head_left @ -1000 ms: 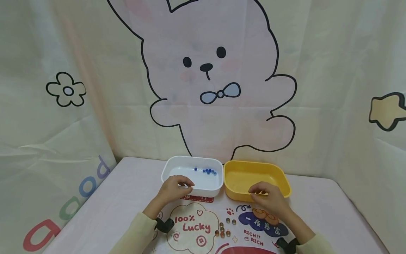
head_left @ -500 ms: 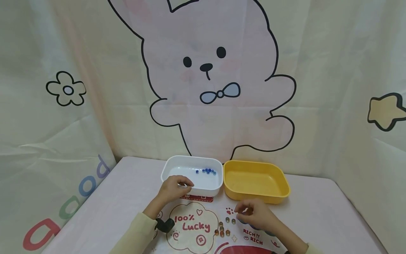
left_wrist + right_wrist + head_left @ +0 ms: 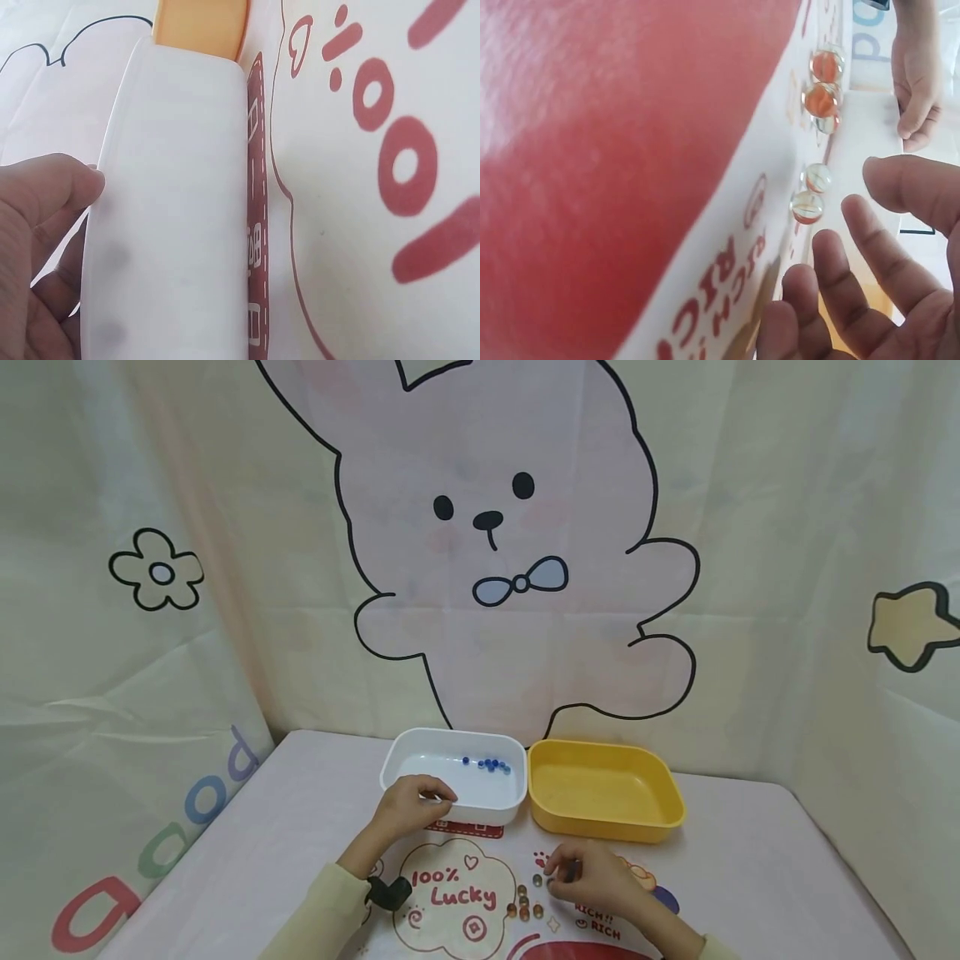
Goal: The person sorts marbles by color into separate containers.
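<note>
Several glass marbles (image 3: 522,900), clear with orange or pale swirls, lie on the printed tabletop. My right hand (image 3: 592,878) hovers beside the nearest of them. In the right wrist view its thumb (image 3: 911,184) and fingers are spread apart with nothing between them, pointing towards two pale marbles (image 3: 807,208). My left hand (image 3: 411,803) holds the near rim of a white tray (image 3: 487,817). The left wrist view has one fingertip (image 3: 94,184) on the rim and other fingers behind it, partly hidden by the wall. Small blue marbles (image 3: 491,765) sit inside the white tray.
A yellow tray (image 3: 600,827) stands right beside the white one, at the back of the table. Behind both hangs a curtain (image 3: 510,652) with a cartoon animal. Red lettering and pictures are printed on the tabletop (image 3: 450,893).
My right hand has left the yellow tray and come down and left to the marbles on the table. One blue marble rolled slightly in the white tray. The left hand has stayed put.
</note>
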Tool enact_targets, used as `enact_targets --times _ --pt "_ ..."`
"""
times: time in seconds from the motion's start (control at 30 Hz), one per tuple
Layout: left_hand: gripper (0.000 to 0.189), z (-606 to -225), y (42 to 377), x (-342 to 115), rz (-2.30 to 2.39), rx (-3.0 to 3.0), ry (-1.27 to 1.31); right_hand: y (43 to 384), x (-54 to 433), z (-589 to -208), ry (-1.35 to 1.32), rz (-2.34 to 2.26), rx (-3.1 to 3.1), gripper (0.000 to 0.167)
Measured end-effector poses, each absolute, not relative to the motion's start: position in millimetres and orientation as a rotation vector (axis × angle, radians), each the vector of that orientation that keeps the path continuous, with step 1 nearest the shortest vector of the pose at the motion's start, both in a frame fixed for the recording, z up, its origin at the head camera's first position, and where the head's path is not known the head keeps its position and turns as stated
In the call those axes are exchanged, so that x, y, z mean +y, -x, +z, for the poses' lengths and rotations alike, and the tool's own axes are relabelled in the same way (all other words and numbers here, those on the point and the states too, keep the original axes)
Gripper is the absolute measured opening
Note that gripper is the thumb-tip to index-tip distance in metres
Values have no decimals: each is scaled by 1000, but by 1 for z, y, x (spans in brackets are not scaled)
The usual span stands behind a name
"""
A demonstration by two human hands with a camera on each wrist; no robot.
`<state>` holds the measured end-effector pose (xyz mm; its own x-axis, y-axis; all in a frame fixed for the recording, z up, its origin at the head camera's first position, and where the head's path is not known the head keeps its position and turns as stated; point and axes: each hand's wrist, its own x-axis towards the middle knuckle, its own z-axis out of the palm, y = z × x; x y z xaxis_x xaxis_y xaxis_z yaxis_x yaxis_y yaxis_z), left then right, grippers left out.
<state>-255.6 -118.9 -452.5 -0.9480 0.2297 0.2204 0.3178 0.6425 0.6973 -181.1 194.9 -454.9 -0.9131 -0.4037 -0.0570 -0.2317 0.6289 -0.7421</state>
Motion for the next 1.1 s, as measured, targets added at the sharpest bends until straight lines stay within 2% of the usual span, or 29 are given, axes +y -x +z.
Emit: enact_targets --times 1.1 --pt "6 -453 255 -118 -1175 -2755 441 188 189 -463 400 -1069 2649 11"
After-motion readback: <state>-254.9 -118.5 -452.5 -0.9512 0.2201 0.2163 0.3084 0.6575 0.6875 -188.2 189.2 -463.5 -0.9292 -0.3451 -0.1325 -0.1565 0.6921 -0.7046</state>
